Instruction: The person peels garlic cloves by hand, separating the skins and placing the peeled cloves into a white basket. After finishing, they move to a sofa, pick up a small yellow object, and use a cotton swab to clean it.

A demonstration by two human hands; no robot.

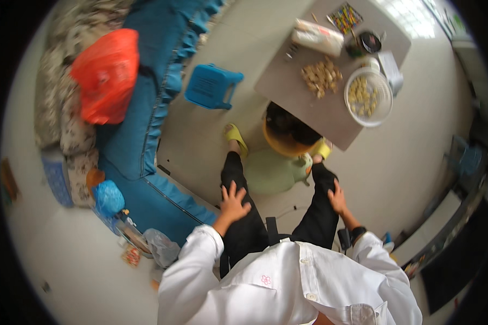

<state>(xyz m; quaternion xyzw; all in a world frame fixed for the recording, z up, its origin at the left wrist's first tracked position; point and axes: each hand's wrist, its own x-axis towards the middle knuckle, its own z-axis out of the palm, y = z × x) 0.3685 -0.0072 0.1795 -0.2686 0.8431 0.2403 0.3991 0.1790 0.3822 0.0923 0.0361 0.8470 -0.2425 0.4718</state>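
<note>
My left hand [234,204] rests on the left leg of my black trousers [235,172], near the knee, with its fingers spread. On the right knee lies my right hand [337,198], also holding nothing; a dark band circles that wrist. Between my legs is a green animal-shaped stool [268,172]. Beyond it an orange bin [278,142] with a dark lining stands partly under the table [329,122]. On the tabletop are a heap of tan pieces [320,77], perhaps unpeeled garlic, and a white plastic basket [386,111] holding pale cloves [362,96].
A blue plastic stool [207,86] stands left of the table, near a blue-covered sofa [122,150] bearing a red plastic bag [107,77]. A white wrapped package [318,37] and a dark lidded container [368,42] sit on the table. A cable [282,213] crosses the floor.
</note>
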